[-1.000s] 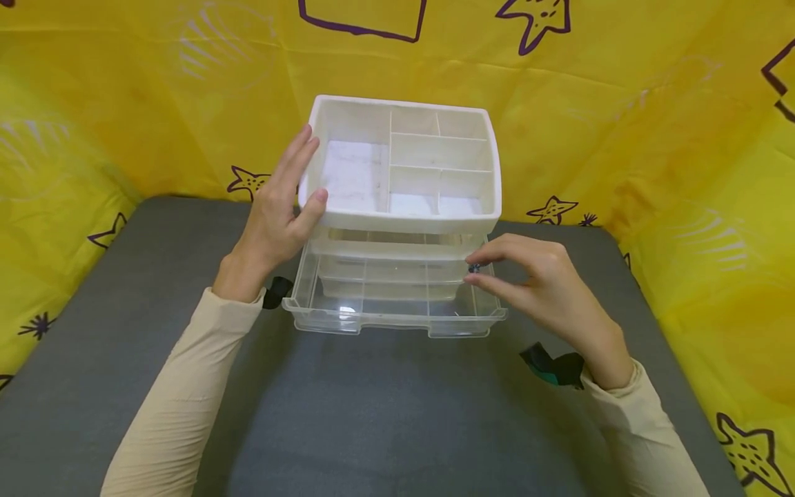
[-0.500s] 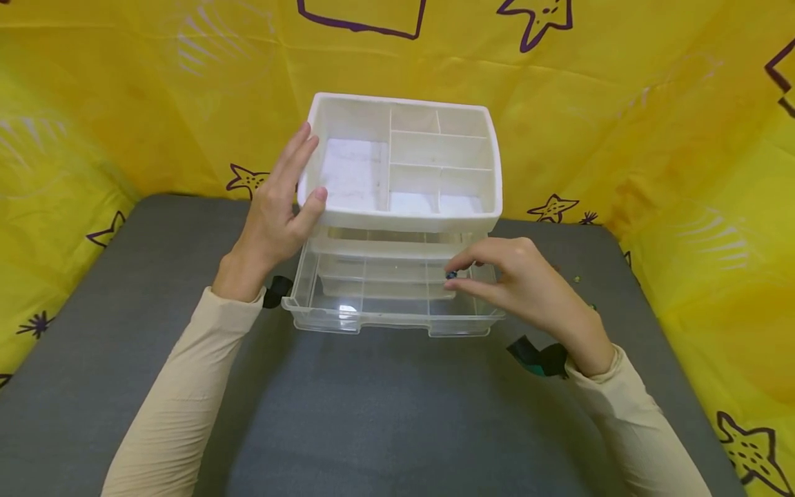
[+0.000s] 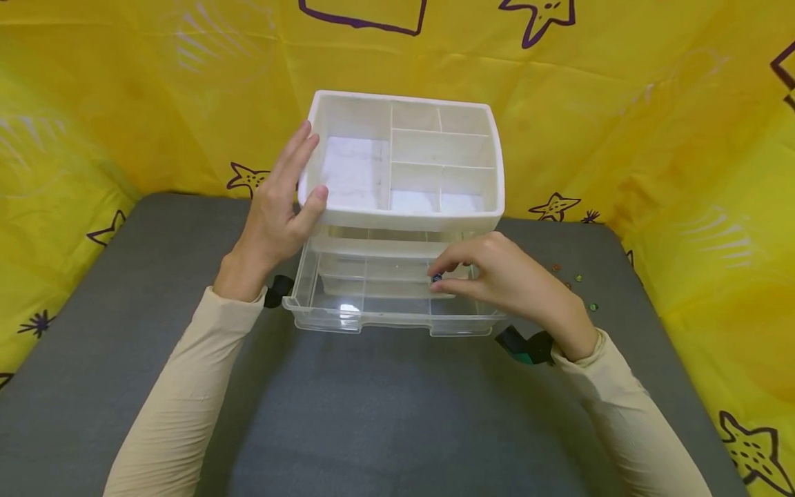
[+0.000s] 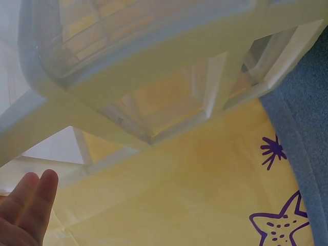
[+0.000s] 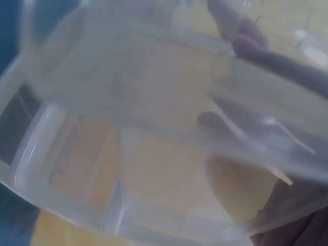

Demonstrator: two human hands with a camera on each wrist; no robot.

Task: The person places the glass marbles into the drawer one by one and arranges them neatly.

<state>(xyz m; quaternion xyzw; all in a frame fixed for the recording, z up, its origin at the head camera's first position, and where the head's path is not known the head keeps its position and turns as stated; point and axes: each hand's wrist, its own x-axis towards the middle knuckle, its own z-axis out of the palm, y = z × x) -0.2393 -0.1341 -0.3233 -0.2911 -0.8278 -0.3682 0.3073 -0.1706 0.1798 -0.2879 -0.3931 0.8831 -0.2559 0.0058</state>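
Note:
A white organizer with a divided top tray stands at the back middle of the table. Below the tray, a clear plastic drawer is pulled out toward me. My left hand rests against the organizer's left side, fingers straight, thumb at the tray's front left corner. Over the drawer's right part, my right hand pinches a small, shiny dark blue piece between thumb and fingertips; its exact kind is too small to tell. The right wrist view shows that hand, blurred, through clear plastic.
Several small red and green shiny pieces lie on the grey table right of the organizer. A yellow patterned cloth stands close behind the organizer and along both sides.
My right hand has moved left over the drawer with the dark blue piece, and the pieces on the table have come into view behind it. My left hand stays in place.

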